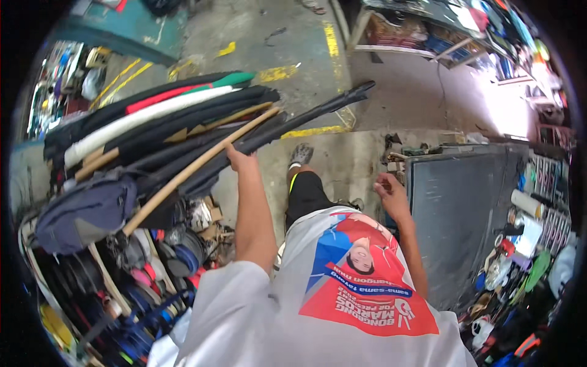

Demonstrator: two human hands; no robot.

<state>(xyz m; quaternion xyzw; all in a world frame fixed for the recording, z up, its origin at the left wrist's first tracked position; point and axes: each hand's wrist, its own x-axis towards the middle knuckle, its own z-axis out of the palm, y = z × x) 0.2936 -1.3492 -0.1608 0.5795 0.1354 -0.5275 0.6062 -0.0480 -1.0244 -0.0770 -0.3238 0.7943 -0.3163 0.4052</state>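
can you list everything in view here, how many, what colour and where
tan pole: one, tan, slanting at left
black wrapped pole: one, black, upper centre
long rolls: several, black, white, red, green, left
backpack: one, blue-grey, far left
flat panel: one, dark grey, right
teal surface: one, teal, upper left
floor markings: several, yellow, upper centre
assorted goods: too many to count, mixed colours, around the edges
shirt: one, white with colourful print, bottom
shorts: black, centre
shoe: one, grey, centre
left hand: one, bare, at the tan pole
right hand: one, bare, beside the panel's near-left side
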